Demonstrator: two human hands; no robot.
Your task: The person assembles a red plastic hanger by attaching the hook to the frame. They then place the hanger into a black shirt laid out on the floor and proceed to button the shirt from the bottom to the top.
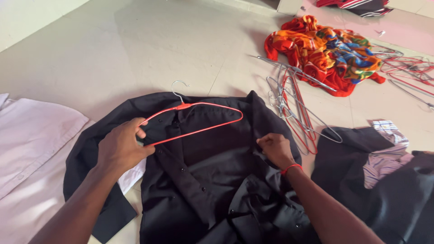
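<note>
Hanger not in the shirt yet

Red wire hanger [192,121] is gripped by the left hand [121,148] over the black shirt [203,180]; its placket is pinched by the right hand [275,149]. Floor-spread, unbuttoned, nothing hung so far.

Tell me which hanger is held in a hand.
The red hanger on the black shirt, gripped by the left hand; the other hangers lie loose on the floor.

Red wire hanger [194,118] with silver hook, lying tilted over the collar area of a black shirt [212,180], shirt spread open on the pale tiled floor, buttons visible
</note>
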